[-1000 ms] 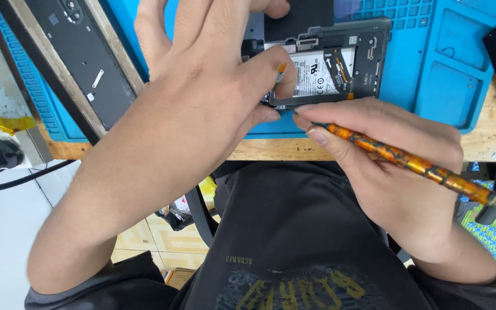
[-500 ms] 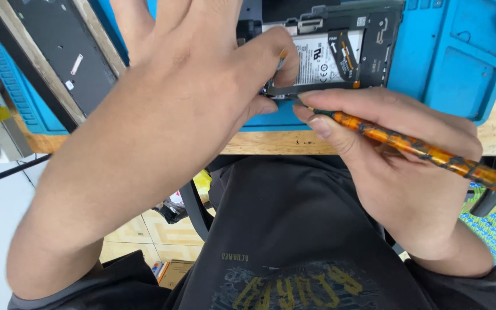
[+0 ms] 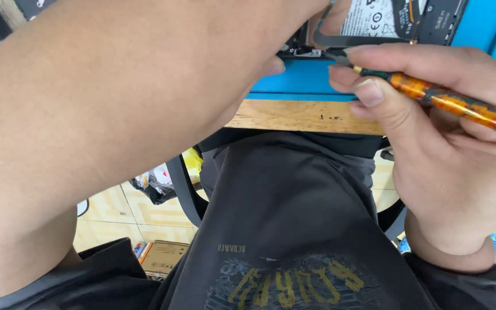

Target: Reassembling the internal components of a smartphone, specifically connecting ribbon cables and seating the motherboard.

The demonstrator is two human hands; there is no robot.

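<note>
Both hands crowd the desk's near edge: your right hand (image 3: 431,149) pinches the orange screwdriver (image 3: 449,103), its long axis pointing up-left into the opened phone (image 3: 386,26), while your left hand's (image 3: 259,69) grip stays hidden.

Your right hand (image 3: 449,155) pinches an orange-and-green marbled screwdriver (image 3: 449,100), its tip at the lower edge of the opened phone (image 3: 386,26) | your left hand (image 3: 294,51) lies on that phone, forearm crossing the view; fingertips hidden | phone lies on a blue repair mat (image 3: 299,80); mat on a wooden bench edge (image 3: 299,117)
</note>
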